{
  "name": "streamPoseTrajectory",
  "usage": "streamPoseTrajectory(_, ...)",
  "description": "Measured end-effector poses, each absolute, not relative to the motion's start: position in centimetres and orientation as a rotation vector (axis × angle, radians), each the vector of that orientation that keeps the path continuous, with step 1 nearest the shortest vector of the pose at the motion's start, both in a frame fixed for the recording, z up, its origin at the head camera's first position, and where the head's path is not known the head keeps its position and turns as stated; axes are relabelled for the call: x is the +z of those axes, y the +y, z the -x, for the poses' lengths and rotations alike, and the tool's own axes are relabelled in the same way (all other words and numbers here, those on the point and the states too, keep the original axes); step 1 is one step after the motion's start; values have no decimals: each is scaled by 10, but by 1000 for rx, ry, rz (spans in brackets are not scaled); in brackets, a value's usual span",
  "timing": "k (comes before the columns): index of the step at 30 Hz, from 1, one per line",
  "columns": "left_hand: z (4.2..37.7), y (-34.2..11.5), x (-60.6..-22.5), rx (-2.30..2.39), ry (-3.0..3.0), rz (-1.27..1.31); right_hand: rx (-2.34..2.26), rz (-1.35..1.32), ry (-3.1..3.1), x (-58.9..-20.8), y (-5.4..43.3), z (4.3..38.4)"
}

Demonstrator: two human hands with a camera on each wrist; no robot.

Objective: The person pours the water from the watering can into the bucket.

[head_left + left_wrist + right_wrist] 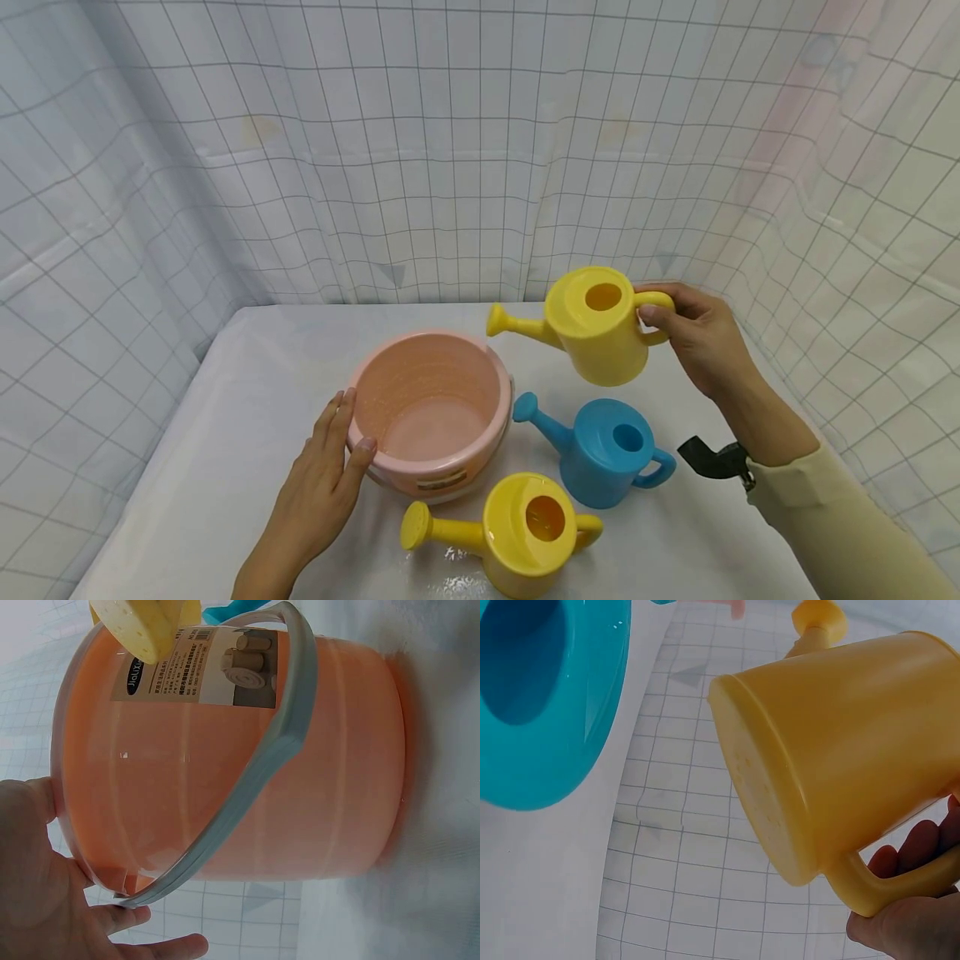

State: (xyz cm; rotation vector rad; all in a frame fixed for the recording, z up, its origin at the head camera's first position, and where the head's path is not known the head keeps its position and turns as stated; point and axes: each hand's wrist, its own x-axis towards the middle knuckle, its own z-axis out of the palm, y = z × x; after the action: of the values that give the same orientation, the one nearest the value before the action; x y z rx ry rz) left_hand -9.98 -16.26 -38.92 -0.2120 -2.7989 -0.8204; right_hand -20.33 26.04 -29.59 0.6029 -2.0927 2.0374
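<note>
My right hand [701, 337] grips the handle of a yellow watering can [607, 354], held above the table at the right. Its spout points left toward a pink bucket [431, 333]; in the right wrist view the can's base shows, with the fingers wrapped round the handle. My left hand [318, 479] rests against the left side of the bucket's rim, fingers extended and thumb at the near edge. A grey carrying handle [247, 780] hangs down the bucket's outside. Between the bucket and my right arm stands a blue watering can [603, 467].
A second yellow watering can [521, 542] stands at the table's near side, its spout pointing left in front of the bucket. The white table [247, 375] is bounded by white gridded curtains [465, 167] at the back and both sides. Wet spots glisten by the near can.
</note>
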Motion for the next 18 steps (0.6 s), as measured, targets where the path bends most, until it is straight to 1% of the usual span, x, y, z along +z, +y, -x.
streamPoseTrajectory(18, 101, -163, -389, -830, -2809, 209, 2063, -455, -2075, -315, 269, 204)
